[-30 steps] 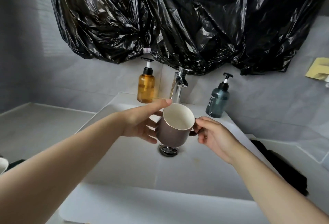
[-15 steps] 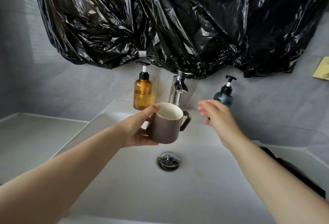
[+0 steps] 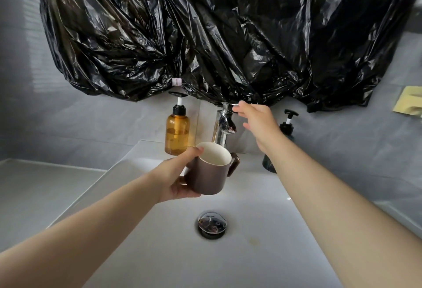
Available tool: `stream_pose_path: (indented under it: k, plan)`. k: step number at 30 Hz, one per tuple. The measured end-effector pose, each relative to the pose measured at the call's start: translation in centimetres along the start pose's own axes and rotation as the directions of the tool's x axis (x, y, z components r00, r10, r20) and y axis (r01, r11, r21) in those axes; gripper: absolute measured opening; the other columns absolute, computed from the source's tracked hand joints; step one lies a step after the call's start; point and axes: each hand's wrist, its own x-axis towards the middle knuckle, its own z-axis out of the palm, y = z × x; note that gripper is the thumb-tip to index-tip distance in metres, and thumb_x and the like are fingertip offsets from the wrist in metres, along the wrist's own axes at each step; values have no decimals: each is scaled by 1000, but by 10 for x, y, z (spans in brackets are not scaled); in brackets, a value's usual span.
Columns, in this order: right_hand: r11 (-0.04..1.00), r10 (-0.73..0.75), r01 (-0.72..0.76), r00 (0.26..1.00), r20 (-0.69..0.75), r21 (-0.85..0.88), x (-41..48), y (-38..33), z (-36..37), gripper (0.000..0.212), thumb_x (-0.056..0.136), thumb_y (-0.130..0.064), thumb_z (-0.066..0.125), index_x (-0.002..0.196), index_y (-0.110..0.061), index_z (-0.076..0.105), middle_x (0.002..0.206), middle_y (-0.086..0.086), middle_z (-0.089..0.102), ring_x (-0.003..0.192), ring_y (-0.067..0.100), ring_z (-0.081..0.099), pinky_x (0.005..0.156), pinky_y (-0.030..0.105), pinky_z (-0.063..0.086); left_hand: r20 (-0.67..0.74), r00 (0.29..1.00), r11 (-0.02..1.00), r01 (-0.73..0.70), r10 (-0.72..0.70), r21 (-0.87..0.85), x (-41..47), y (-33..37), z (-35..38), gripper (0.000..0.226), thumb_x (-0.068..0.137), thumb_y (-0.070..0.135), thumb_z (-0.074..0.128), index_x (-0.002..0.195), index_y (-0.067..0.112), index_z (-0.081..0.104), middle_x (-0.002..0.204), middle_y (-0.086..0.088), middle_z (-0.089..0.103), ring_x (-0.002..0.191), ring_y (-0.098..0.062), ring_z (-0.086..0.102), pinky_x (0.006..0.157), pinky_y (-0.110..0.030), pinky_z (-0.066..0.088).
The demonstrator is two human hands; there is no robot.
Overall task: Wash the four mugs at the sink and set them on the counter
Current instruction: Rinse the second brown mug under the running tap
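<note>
Clasping left wall of brown mug (image 3: 211,176), left grip (image 3: 174,179); right grip (image 3: 258,120) unclenched at tap (image 3: 224,125)

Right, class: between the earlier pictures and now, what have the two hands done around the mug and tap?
The right hand released the brown mug at its handle and rose to the chrome tap, fingertips at its lever. The left hand still grips the mug over the sink; no water runs.

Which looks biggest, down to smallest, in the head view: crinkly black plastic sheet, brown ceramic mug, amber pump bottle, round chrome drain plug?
1. Crinkly black plastic sheet.
2. Brown ceramic mug, though it is nearer the camera.
3. Amber pump bottle, taller but narrower than the mug.
4. Round chrome drain plug.
</note>
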Motion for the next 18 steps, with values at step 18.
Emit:
stream_pose_path:
  k: [18]
  plan:
    - [997,-35,43,992,123,-63,-14,10,-10,20,97,-26,54,108,-21,69,113,0,66,116,16,56,101,33,43,4,999,997,36,-36,61,-3,-7,18,43,87,48,67,105,10,57,106,-22,61,89,-38,68,67,-42,62]
